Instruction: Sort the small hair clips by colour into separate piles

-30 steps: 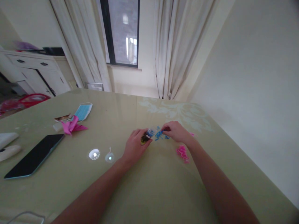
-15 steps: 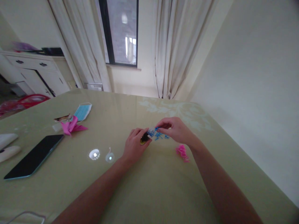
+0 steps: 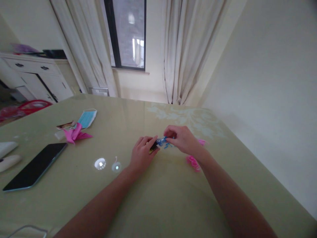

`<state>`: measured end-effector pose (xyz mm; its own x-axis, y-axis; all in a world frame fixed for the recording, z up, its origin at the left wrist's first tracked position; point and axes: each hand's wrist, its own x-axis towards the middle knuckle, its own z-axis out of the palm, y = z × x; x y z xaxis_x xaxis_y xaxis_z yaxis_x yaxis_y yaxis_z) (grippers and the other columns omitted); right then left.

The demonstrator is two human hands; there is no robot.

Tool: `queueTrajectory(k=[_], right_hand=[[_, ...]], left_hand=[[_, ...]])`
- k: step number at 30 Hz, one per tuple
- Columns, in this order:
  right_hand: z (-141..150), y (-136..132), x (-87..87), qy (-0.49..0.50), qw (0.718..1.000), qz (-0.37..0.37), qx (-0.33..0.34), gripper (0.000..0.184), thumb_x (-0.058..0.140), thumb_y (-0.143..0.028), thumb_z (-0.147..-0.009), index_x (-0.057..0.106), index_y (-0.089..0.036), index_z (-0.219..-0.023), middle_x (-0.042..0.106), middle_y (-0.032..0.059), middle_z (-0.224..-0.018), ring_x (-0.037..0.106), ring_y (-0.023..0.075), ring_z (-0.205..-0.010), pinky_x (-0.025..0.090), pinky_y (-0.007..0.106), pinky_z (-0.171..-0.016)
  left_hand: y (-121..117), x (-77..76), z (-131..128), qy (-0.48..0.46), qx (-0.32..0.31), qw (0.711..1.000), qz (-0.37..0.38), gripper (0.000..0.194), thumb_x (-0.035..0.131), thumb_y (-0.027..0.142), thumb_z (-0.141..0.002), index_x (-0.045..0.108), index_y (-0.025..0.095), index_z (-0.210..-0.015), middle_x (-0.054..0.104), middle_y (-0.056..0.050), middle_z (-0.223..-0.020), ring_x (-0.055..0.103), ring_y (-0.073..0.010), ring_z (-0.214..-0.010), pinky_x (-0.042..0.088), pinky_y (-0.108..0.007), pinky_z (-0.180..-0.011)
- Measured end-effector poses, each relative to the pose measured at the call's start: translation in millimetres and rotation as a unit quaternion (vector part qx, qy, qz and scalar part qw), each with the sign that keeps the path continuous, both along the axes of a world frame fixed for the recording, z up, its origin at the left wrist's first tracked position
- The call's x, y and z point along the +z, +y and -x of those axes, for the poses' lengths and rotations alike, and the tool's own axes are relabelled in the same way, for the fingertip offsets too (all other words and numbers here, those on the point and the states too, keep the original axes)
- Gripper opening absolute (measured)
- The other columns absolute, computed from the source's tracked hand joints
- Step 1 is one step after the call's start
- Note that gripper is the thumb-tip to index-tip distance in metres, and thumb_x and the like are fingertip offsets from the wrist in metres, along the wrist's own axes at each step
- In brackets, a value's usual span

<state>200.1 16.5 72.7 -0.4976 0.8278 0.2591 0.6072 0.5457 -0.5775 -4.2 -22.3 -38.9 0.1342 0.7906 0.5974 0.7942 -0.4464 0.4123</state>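
Bottle point(image 3: 160, 142): tilted over glossy table point(image 3: 158, 198), clamped in left hand point(image 3: 143, 153); blue pieces visible inside clear neck. Flat black tablet point(image 3: 36, 167) well left. Pink crumpled pile point(image 3: 193, 162) by right forearm. Right hand point(image 3: 182, 138): fingertips together on blue clip point(image 3: 165, 138) at neck.

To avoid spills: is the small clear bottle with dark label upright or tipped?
Tipped: the left hand holds the bottle sideways, clear end toward the right hand.
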Motion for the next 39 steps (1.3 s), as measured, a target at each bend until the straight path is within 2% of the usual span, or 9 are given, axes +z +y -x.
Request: queueTrajectory(k=[8,15,22,31,35,39], right_hand=[[3,2,-5.1,-0.087,0.995,-0.047,-0.021,0.016,0.076,-0.004,-0.080,0.076,-0.019,-0.078,0.076,-0.0007,-0.071,0.068,0.0142,-0.068,0.043,0.024,-0.068],[1,-2,3.7,-0.089,0.995,-0.047,0.004,0.017,0.075,-0.006,-0.085,0.084,-0.020,-0.085,0.080,0.0017,-0.076,0.071,0.0153,-0.070,0.045,0.025,-0.071],[-2,-7,8.4,-0.052,0.997,-0.041,0.047,0.025,0.067,-0.005,-0.090,0.085,-0.021,-0.094,0.084,0.0040,-0.091,0.075,0.0180,-0.083,0.050,0.026,-0.080],[2,-10,8.6,-0.083,0.995,-0.047,-0.015,0.014,0.075,-0.004,-0.083,0.074,-0.018,-0.085,0.076,0.0001,-0.075,0.066,0.0145,-0.069,0.042,0.024,-0.066],[3,-14,12.6,-0.115,0.992,-0.054,-0.002,0.014,0.074,-0.004,-0.084,0.075,-0.018,-0.081,0.075,0.0005,-0.077,0.065,0.0142,-0.070,0.041,0.025,-0.068],[1,-16,15.3,-0.114,0.992,-0.059,0.019,0.017,0.071,-0.004,-0.088,0.080,-0.018,-0.088,0.078,0.0034,-0.087,0.068,0.0164,-0.079,0.044,0.026,-0.075]], left_hand=[[0,-0.9,-1,0.004,0.004,1.000,0.008,0.054,0.082,0.023,-0.086,0.068,0.027,-0.138,0.075,-0.006,-0.113,0.065,-0.0260,-0.106,0.058,-0.039,-0.093],[0,-0.4,-2,-0.020,0.001,1.000,0.020,0.054,0.082,0.024,-0.086,0.068,0.028,-0.139,0.074,-0.005,-0.114,0.065,-0.0252,-0.107,0.058,-0.038,-0.094],[1,0.6,-1,-0.032,0.001,0.999,0.016,0.054,0.082,0.023,-0.086,0.068,0.028,-0.139,0.074,-0.006,-0.115,0.065,-0.0255,-0.108,0.058,-0.038,-0.094],[-2,2.9,-4,-0.028,-0.025,0.999,0.031,0.056,0.082,0.021,-0.086,0.067,0.028,-0.140,0.074,-0.005,-0.115,0.064,-0.0250,-0.109,0.057,-0.038,-0.094],[-2,3.0,-5,-0.036,-0.026,0.998,0.036,0.056,0.081,0.020,-0.086,0.067,0.030,-0.139,0.074,-0.005,-0.114,0.064,-0.0246,-0.109,0.057,-0.038,-0.094],[-1,3.4,-4,-0.048,-0.023,0.998,0.045,0.057,0.082,0.019,-0.085,0.067,0.030,-0.139,0.074,-0.005,-0.115,0.065,-0.0245,-0.110,0.057,-0.038,-0.095]])
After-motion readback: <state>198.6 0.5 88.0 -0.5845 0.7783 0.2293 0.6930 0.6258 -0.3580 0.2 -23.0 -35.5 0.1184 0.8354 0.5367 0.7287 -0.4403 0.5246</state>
